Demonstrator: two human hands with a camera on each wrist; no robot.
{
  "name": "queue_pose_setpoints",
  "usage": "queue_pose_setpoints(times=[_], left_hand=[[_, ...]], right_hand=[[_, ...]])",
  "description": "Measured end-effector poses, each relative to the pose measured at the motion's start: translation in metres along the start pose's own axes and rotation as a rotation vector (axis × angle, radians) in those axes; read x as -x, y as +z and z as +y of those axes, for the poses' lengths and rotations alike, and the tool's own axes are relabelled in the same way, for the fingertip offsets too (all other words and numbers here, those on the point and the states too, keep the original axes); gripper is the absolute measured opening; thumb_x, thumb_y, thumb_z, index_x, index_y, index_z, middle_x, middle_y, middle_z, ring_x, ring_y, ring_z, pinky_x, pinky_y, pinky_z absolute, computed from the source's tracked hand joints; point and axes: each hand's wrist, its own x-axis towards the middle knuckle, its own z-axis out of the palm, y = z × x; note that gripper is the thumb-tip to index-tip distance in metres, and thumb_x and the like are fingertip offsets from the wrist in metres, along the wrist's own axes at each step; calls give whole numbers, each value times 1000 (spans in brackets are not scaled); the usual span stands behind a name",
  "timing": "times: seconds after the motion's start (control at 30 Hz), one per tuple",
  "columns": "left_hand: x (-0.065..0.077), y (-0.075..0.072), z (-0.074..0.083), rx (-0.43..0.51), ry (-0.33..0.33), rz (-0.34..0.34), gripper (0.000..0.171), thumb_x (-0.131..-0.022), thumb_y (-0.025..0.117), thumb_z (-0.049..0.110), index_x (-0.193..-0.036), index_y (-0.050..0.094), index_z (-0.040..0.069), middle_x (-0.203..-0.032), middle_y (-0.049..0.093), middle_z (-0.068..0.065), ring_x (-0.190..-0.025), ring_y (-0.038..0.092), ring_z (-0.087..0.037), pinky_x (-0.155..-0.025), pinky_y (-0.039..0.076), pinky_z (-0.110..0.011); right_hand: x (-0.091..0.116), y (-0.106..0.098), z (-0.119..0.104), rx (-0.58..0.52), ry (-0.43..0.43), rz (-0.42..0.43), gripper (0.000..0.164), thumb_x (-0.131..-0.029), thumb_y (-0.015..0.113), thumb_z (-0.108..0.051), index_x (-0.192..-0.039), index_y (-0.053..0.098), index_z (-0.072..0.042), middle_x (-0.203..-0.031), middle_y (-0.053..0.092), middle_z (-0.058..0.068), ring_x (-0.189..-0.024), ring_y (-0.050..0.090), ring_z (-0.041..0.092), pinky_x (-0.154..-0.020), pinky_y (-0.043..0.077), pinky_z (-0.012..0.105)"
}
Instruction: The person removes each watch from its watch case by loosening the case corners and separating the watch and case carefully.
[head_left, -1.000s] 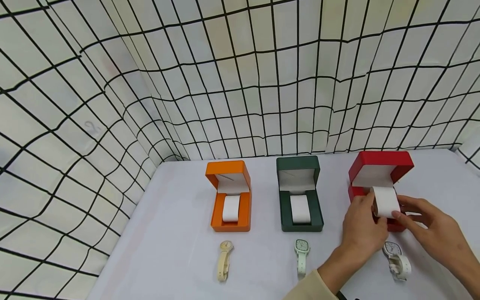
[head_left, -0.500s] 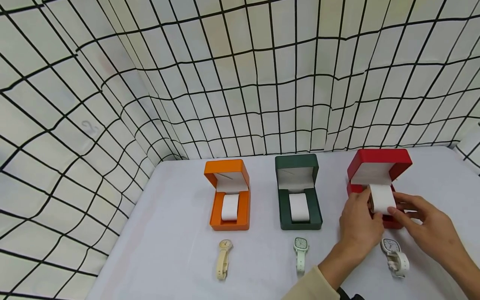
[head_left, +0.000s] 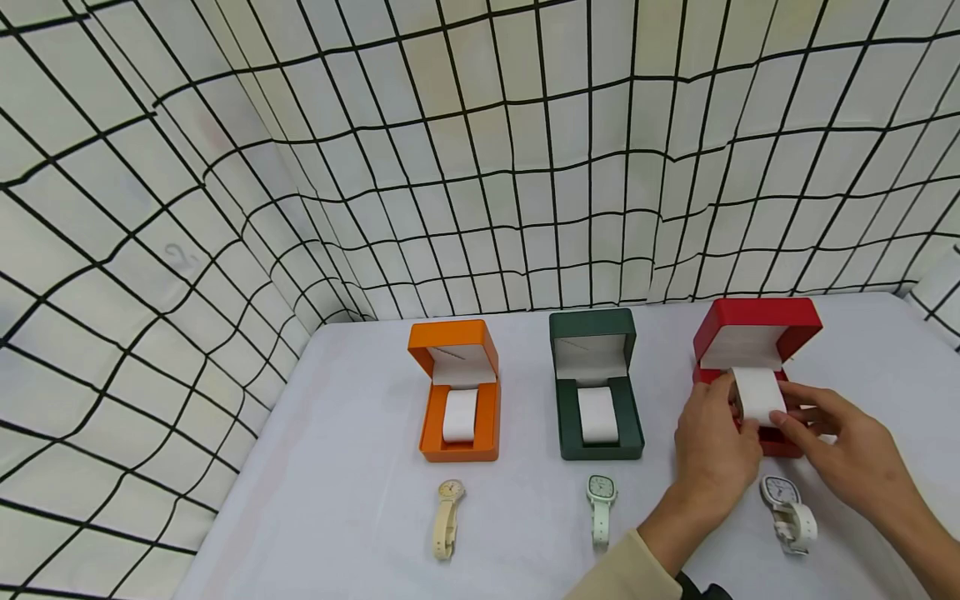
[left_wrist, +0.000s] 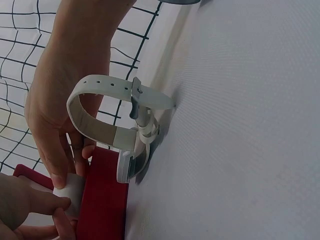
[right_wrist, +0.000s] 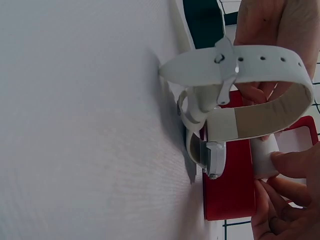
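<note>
At the right of the head view, a white watch cushion (head_left: 757,396) is held at the open red watch box (head_left: 765,312). My left hand (head_left: 712,454) grips the cushion's left end, and its fingertips are partly hidden there. From the other side my right hand (head_left: 858,450) pinches the cushion between thumb and fingers. Both wrist views show the cushion (left_wrist: 75,192) between the two hands, behind the red front wall (right_wrist: 230,192). Just in front of this box lies a white-strapped watch (head_left: 782,492), its strap (right_wrist: 272,65) buckled in a loop.
An open orange box (head_left: 491,417) and an open green box (head_left: 633,417) each hold a white cushion. A cream watch (head_left: 445,525) and a pale green watch (head_left: 602,508) lie before them on the white tablecloth (head_left: 337,467). Black netting over white sheeting stands behind and at left.
Both hands have shifted the cushion a little to the left and slightly farther back over the red box. The other boxes and the watches have stayed in place.
</note>
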Motion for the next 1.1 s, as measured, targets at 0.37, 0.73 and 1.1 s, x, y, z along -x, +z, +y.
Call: queue_pose_setpoints(times=[0.37,0.73,1.1], left_hand=[[-4,-1,-1,10,7,-11,50,-88,84,22,-134,64,27,-108,64,9,-89,53,5,-73,53,-14],[-7,-1,-4,-5,34,34,48,-86,86,20,-131,69,23,-103,64,9,-86,51,6,-70,47,-12],[-10,-3,-2,-13,3,20,40,-87,83,22,-124,70,24,-97,63,11,-82,51,5,-68,44,-12]], right_hand=[[-2,1,1,26,8,-18,53,-100,70,-18,-146,54,3,-117,65,35,-92,65,44,-55,48,13],[-3,1,2,13,-36,13,48,-98,74,-18,-140,61,0,-109,70,27,-78,48,-15,-55,47,15],[-3,0,2,30,-37,2,48,-97,73,-15,-140,61,1,-107,69,26,-82,66,17,-55,47,14]])
